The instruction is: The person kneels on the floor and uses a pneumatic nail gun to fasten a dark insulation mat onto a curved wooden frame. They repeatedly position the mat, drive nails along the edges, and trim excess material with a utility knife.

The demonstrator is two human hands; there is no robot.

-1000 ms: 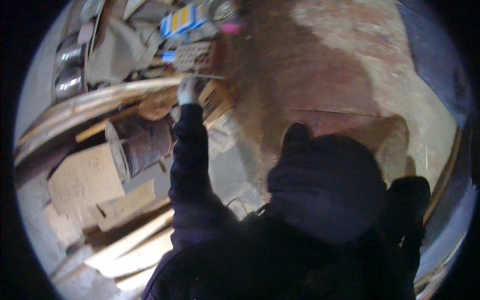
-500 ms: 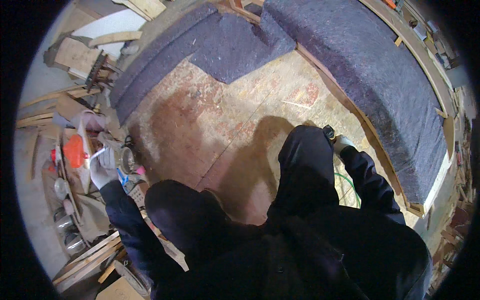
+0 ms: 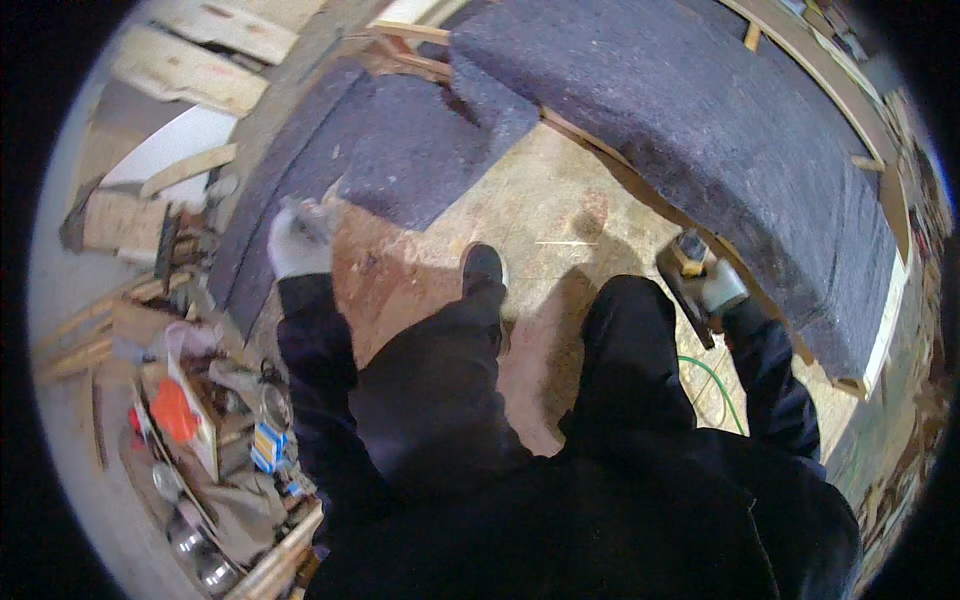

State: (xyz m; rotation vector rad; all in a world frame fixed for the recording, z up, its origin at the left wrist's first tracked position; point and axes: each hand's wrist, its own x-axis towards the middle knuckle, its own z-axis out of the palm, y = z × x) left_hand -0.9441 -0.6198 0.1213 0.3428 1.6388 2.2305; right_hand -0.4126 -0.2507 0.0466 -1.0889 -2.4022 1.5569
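Note:
My left hand point(image 3: 297, 243), in a white glove, is reached out over the loose end of the dark grey felt-like fabric point(image 3: 400, 150). Motion smears its fingers, and I cannot make out whether anything is in them. On the right, my gloved right hand point(image 3: 722, 288) grips a black and yellow staple gun point(image 3: 688, 262) with a long dark magazine. The tool is beside the lower wooden edge of a curved frame point(image 3: 640, 172) that the same fabric covers. A green hose point(image 3: 716, 372) curves along the floor below that hand.
To the left lies a clutter of wood scraps, an orange item point(image 3: 178, 410), a blue and yellow box point(image 3: 268, 447) and metal bowls point(image 3: 215, 573). Pale boards point(image 3: 190, 70) lie at the upper left. My shoe point(image 3: 484, 268) stands on the worn board floor.
My left hand has moved up and right from the clutter to the fabric. The staple gun has come into fuller view beside my right knee. My left leg has stepped forward.

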